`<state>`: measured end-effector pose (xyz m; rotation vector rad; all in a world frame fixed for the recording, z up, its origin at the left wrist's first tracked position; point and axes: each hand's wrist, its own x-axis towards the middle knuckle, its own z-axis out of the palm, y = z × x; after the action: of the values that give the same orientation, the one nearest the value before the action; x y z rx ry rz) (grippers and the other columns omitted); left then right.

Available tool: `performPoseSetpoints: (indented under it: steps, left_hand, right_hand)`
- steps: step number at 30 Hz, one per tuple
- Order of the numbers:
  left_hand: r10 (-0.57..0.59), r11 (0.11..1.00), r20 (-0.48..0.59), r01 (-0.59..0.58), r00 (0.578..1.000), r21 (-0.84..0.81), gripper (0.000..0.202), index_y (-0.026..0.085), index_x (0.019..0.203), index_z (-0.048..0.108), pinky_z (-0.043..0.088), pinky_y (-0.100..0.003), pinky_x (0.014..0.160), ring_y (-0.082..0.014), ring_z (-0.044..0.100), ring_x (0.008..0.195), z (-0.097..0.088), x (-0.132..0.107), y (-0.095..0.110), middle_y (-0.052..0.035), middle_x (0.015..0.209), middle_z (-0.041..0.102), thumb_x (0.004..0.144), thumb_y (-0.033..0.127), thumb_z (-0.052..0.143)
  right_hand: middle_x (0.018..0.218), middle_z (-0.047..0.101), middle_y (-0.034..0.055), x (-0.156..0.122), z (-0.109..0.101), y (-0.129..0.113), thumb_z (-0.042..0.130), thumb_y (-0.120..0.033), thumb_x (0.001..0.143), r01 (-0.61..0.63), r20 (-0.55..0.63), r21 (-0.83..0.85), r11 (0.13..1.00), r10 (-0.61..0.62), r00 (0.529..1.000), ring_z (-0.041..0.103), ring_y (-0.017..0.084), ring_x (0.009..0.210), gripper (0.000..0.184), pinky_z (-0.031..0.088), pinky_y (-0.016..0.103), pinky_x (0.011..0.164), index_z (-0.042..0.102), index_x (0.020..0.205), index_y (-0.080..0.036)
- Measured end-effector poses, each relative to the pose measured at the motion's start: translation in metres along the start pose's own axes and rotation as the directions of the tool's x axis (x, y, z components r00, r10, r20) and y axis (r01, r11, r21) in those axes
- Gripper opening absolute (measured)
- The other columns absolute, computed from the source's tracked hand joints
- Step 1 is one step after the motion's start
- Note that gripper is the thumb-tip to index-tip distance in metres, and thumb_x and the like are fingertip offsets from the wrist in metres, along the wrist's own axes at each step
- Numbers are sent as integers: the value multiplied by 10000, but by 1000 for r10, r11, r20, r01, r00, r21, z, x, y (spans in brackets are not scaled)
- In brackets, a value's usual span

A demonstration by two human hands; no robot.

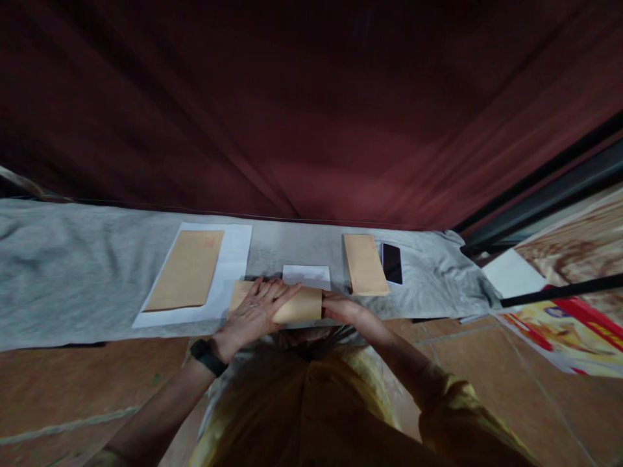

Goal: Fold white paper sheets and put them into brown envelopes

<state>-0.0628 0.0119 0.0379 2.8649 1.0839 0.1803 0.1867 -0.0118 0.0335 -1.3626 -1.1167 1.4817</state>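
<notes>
A brown paper envelope lies crosswise at the front edge of the cloth-covered surface, its right end bulging up. My left hand, with a dark watch on the wrist, lies flat across the envelope's left part with fingers spread. At the envelope's right end is my right hand; its fingers reach into or behind the opening and are mostly hidden. Just beyond the envelope sits a small white paper, partly covered by it.
On the grey cloth, a second brown envelope rests on a large white sheet at left. To the right lie another brown envelope and a phone. A dark red curtain hangs behind; a colourful box stands far right.
</notes>
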Motion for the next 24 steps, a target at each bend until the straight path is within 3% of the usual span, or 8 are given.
performPoseSetpoints:
  steps: [3, 9, 12, 16, 24]
  left_hand:
    - [-27, 1000, -12, 27, 1000, 9, 1010, 307, 1623, 191, 204, -540, 1217, -328, 456, 1378, -5, 2, -12, -142, 1485, 520, 796, 418, 760]
    - [-80, 996, 22, 79, 997, 47, 1040, 285, 1629, 155, 216, -540, 1198, -341, 433, 1390, -12, 7, -26, -165, 1509, 482, 793, 427, 756]
    - [-88, 994, 44, 85, 995, 75, 1035, 298, 1625, 165, 196, -559, 1195, -351, 418, 1397, -15, 9, -23, -165, 1514, 469, 784, 400, 759]
    - [-105, 992, 35, 102, 994, 74, 987, 317, 1619, 189, 168, -580, 1194, -359, 405, 1406, -13, 10, -18, -159, 1552, 428, 796, 387, 729]
    - [-122, 992, 59, 120, 991, 35, 1147, 345, 1613, 186, 113, -588, 1210, -389, 290, 1490, -2, 8, -20, -142, 1712, 132, 662, 452, 818]
  right_hand:
    - [1074, 766, 44, 7, -3, 2, 722, -439, 814, -77, 148, 81, 994, 64, 987, 706, 219, 1017, 405, 576, 354, 869, 716, 1158, -226]
    - [1201, 729, 98, 10, 4, 14, 607, -559, 860, -67, 28, 189, 980, 63, 998, 702, 246, 1044, 579, 550, 396, 945, 629, 1322, -210]
    - [1216, 715, 74, 11, 11, 25, 642, -522, 834, -38, -6, 65, 997, 39, 999, 658, 258, 1124, 503, 518, 394, 995, 659, 1249, -238]
    - [1118, 731, 55, 15, 16, 39, 580, -518, 856, -15, -46, -144, 990, 9, 999, 653, 242, 1061, 381, 513, 372, 971, 686, 1107, -252]
    - [1203, 696, 62, 23, 16, 61, 517, -479, 871, 49, -65, -229, 972, -66, 996, 604, 237, 1153, 379, 439, 385, 1067, 654, 1144, -253]
